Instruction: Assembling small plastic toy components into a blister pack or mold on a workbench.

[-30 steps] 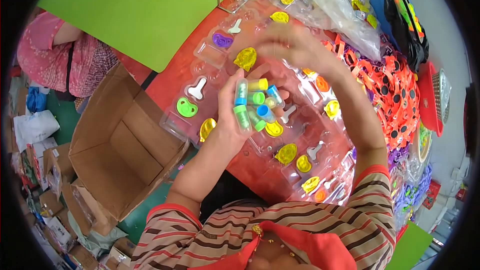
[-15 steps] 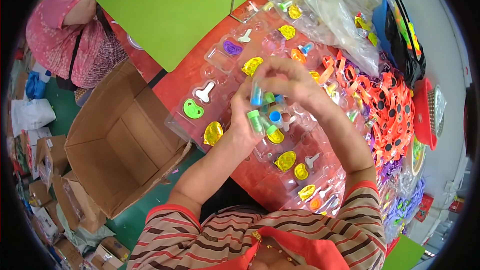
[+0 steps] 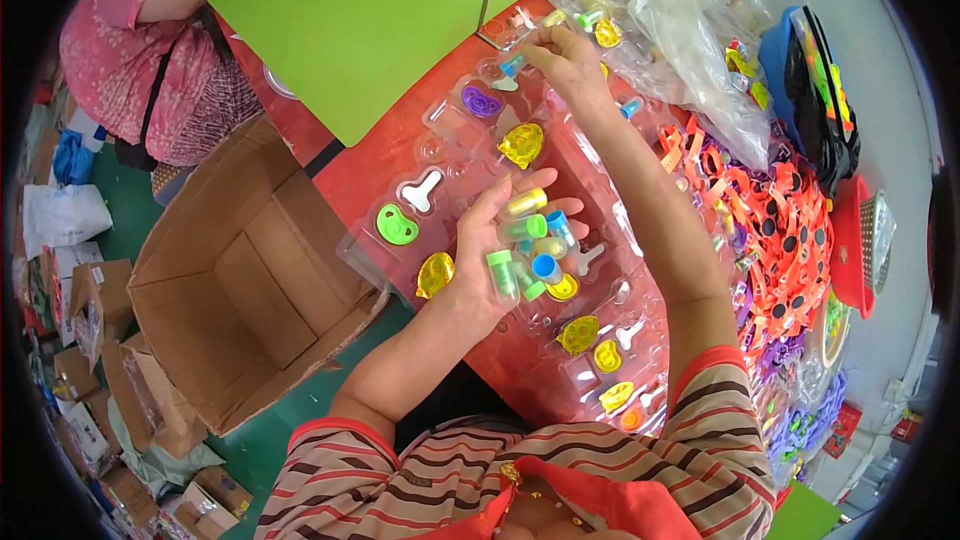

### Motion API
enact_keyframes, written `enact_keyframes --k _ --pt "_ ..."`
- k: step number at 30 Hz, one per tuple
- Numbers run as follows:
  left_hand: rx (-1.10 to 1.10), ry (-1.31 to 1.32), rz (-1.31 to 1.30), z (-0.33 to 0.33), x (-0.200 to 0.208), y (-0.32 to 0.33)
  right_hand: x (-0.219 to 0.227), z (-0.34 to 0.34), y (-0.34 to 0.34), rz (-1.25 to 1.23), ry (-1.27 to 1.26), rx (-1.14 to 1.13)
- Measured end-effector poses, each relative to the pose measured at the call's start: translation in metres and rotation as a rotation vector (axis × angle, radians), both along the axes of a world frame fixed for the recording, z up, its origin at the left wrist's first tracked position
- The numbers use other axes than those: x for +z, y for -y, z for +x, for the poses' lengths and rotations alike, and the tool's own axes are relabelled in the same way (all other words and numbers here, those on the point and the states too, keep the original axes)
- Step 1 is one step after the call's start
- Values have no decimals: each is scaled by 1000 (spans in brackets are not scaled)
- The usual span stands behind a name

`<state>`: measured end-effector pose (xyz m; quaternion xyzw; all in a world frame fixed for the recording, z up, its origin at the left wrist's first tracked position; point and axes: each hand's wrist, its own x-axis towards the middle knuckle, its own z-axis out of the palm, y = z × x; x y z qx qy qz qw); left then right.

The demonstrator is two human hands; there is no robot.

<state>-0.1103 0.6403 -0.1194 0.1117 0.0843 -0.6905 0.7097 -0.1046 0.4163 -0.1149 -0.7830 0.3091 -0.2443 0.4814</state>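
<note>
My left hand (image 3: 475,265) is palm up, fingers curled around several small clear toy bottles (image 3: 523,230) with green, blue and yellow ends. Farther off, my right hand (image 3: 573,62) pinches one blue-ended bottle (image 3: 512,66) above a clear plastic blister tray, beside a white spoon-shaped piece (image 3: 503,84). A purple pacifier (image 3: 482,101) lies in the tray close by. Nearer the left hand are a green pacifier (image 3: 397,224), a white spoon-shaped piece (image 3: 421,190) and yellow shiny pieces (image 3: 521,145), all in tray hollows. Some tray hollows are hidden under my hands.
An open cardboard box (image 3: 250,290) stands left of the red table (image 3: 350,175). A green board (image 3: 350,20) with a metal bracket (image 3: 490,0) covers the far side. Orange straps (image 3: 780,230) are heaped at right, below a clear plastic bag (image 3: 690,50). Another person (image 3: 140,60) is at far left.
My right hand has moved away from the left hand toward the far trays, carrying a blue-ended bottle. My left hand has opened a little, with the other bottles still in its palm.
</note>
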Motion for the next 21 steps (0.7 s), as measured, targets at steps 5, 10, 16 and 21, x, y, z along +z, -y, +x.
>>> enact_keyframes --k 5,10,16,21 --pt "5 -6 8 1 -1 -8 5 6 -9 -328 -79 -19" --pt "6 -11 -13 0 -6 -13 -10 6 -8 -632 -145 -9" --pt "17 -43 -78 10 -10 -23 26 -23 -39 -657 -222 87" --pt "12 -20 -28 13 6 -31 60 -73 -99 -246 -193 652"
